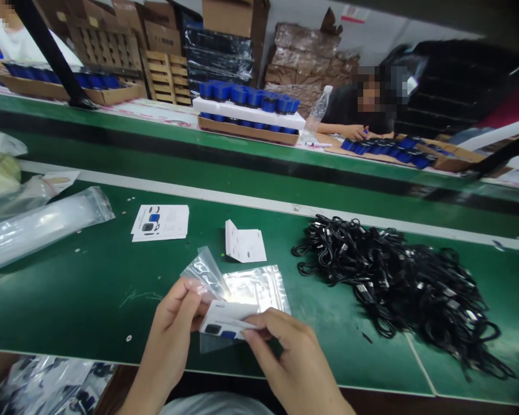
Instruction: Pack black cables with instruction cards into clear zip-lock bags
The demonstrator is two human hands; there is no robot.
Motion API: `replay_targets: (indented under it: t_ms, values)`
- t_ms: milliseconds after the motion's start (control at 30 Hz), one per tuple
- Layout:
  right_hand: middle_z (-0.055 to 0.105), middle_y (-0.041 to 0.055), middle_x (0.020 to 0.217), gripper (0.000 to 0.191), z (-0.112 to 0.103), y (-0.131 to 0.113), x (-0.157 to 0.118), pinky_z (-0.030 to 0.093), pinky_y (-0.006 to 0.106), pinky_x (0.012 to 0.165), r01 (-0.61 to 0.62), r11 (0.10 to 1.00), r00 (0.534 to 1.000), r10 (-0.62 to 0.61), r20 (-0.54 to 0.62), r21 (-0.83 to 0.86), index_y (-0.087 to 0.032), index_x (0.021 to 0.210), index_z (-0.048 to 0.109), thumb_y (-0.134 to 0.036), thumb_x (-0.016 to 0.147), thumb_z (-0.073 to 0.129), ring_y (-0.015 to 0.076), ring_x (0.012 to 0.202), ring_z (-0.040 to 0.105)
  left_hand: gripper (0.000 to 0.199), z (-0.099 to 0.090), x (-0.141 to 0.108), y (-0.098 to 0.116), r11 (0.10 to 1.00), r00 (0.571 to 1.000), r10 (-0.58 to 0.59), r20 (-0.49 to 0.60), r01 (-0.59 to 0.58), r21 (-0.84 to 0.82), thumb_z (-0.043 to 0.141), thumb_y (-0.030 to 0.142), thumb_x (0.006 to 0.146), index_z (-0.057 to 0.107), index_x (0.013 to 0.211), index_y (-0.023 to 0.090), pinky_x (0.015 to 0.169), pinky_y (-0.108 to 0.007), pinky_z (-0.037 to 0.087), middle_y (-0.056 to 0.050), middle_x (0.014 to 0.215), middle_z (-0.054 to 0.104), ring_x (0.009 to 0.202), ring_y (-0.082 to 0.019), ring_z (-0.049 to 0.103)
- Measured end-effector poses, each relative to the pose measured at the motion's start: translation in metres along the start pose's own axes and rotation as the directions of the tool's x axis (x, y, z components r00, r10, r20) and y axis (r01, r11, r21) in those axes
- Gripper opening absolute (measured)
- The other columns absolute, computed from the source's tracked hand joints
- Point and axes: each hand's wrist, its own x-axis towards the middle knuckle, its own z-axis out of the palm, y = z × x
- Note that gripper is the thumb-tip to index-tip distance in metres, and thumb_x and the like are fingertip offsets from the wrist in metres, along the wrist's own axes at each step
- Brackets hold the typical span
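Observation:
My left hand [172, 328] pinches the upper edge of a clear zip-lock bag [255, 288], holding its flap apart. My right hand [283, 357] grips a white printed card [227, 320] with a dark and a blue product picture, and the card overlaps the bag's mouth. On the green bench [82, 305] ahead lie a small stack of printed leaflets [160, 222] and a folded white card [244, 242]. A large tangled pile of black cables [393, 288] spreads to the right. A long bundle of clear plastic bags [38, 227] lies at the left.
Beyond a raised green belt [259, 161], a co-worker [358, 109] handles blue-capped items in a cardboard tray [436, 157]. A foam-topped tray of them [248, 112] stands nearby. Pallets and cartons fill the back. Printed plastic packs [56, 386] lie below the bench's near left edge.

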Motion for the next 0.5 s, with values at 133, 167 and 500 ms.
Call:
replay_targets:
  t_ms: [133,167,500]
  values:
    - [0.065,-0.0004,0.065,0.011,0.018,0.001,0.008,0.045,0.026,0.057,-0.064,0.997,0.994,0.069,-0.090,0.052,-0.021,0.079,0.067,-0.019,0.081,0.056,0.0162,0.059,0.060,0.023,0.001,-0.008,-0.003,0.880,0.930,0.341,-0.140,-0.263,0.396,0.046,0.034,0.086,0.053,0.068,0.021,0.043,-0.017,0.039,0.007,0.054,0.050,0.047,-0.009,0.046]
    - [0.063,-0.0010,0.065,0.009,0.022,0.000,0.009,0.046,0.026,0.057,-0.077,0.993,0.990,0.087,-0.112,0.086,-0.022,0.081,0.066,-0.019,0.080,0.058,0.0159,0.059,0.059,0.023,0.001,-0.008,-0.004,0.809,0.887,0.435,-0.153,-0.310,0.499,0.045,0.032,0.087,0.052,0.068,0.022,0.042,-0.017,0.037,0.008,0.051,0.047,0.044,-0.009,0.044]
    - [0.064,0.0025,0.067,0.026,0.064,0.008,-0.013,0.049,0.025,0.049,-0.362,0.645,0.922,0.353,0.158,0.673,-0.018,0.086,0.062,-0.040,0.073,0.067,0.0161,0.055,0.062,0.020,0.003,-0.004,-0.005,0.671,0.798,0.590,-0.122,-0.400,0.625,0.045,0.027,0.087,0.049,0.068,0.022,0.041,-0.017,0.037,0.009,0.047,0.045,0.041,-0.009,0.045]
